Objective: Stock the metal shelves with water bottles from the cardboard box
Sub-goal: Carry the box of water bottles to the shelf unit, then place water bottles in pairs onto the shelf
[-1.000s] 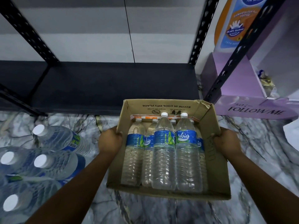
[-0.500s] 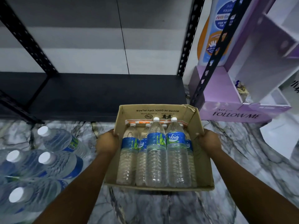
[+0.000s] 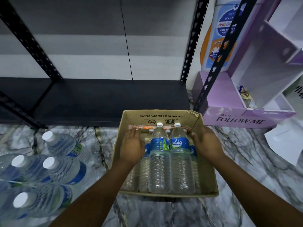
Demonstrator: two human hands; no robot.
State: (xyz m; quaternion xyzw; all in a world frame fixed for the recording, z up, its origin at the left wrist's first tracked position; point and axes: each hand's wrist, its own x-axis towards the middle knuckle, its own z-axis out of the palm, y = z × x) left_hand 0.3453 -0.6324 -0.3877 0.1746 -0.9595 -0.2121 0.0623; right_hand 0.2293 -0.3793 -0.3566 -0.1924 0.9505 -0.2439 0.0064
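- Step: reaching into cardboard box [image 3: 207, 169] on the floor; no bottle lifted, black metal shelf [image 3: 106, 99] beyond both hands bare.
- Left hand [image 3: 132, 148] and right hand [image 3: 207, 146]: fingers extended, flanking two top Waig water bottles [image 3: 170, 158]; contact unclear.
- Next: grip bottles, lift forward onto shelf.
- Lower bottle layer mostly hidden; fingertips blurred.

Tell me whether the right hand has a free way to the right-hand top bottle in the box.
Probably yes. The right hand is open over the cardboard box, just right of that bottle. The box is open-topped, nothing lies between them, and the bottle lies on top of the others.
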